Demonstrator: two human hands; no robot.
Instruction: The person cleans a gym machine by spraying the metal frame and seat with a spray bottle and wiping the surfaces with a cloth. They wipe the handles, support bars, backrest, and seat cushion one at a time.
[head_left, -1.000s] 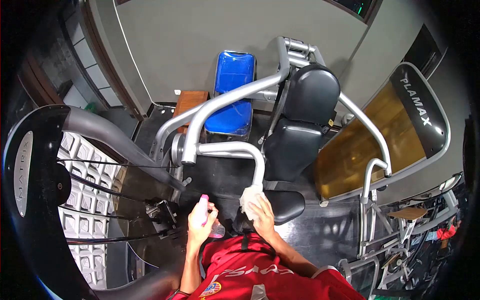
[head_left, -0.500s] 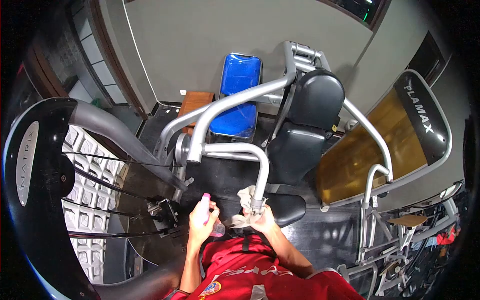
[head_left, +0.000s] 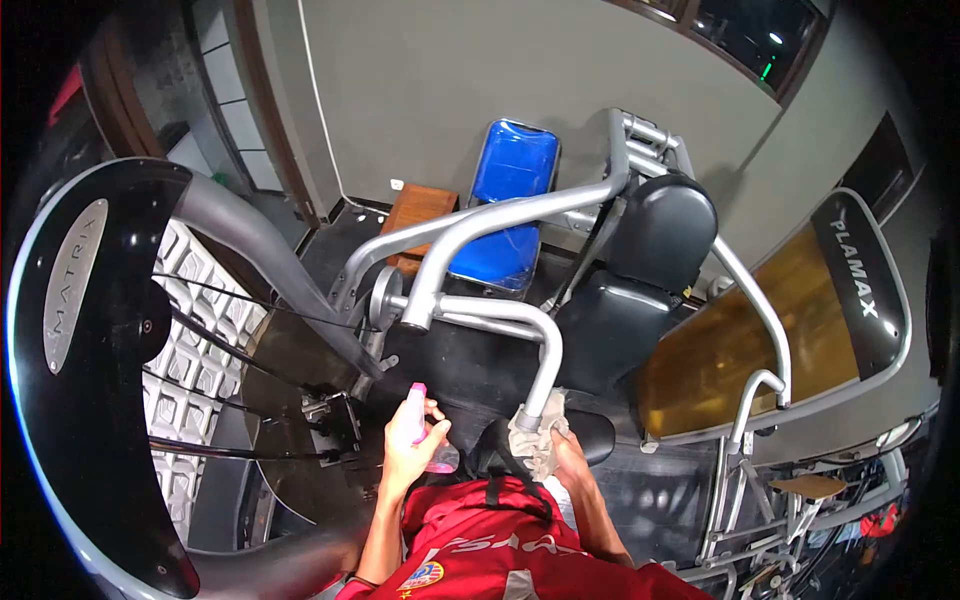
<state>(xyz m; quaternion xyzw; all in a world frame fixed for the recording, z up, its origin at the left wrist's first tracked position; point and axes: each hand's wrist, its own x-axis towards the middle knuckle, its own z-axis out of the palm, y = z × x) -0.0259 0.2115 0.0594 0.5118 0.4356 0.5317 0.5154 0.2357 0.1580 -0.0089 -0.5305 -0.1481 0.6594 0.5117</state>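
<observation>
Left hand (head_left: 408, 452): fingers wrapped round the spray bottle (head_left: 416, 418), pink top up, clear lower part showing past my fingers. Bottle is near, left of my middle, apart from the bent bar (head_left: 549, 365). Thumb lies across the near side; can't tell if any finger is on the trigger.

Right hand (head_left: 568, 456): fingers on the crumpled beige cloth (head_left: 535, 442), which is bunched round the low end of the bent silver bar. Fingers partly hidden by cloth and angle, so I can't tell how tightly they close. Cloth touches the bar end, just left of the round black pad (head_left: 592, 436).

Near: my red shirt (head_left: 480, 545). Left: black MATRIX tower (head_left: 110, 330), cables running off it, white moulded panel (head_left: 195, 370) behind them. Middle, beyond the bar: black backrest (head_left: 662, 232) above another black pad (head_left: 617, 325); thick silver arm (head_left: 510, 210) crossing to the left. Far: blue chair (head_left: 515, 165) by the wall, wooden stand (head_left: 415, 215) just left of it. Right: PLAMAX panel (head_left: 765, 330), amber with black edge. Far right, near: more gym frames (head_left: 790, 520), small and partly blurred.
</observation>
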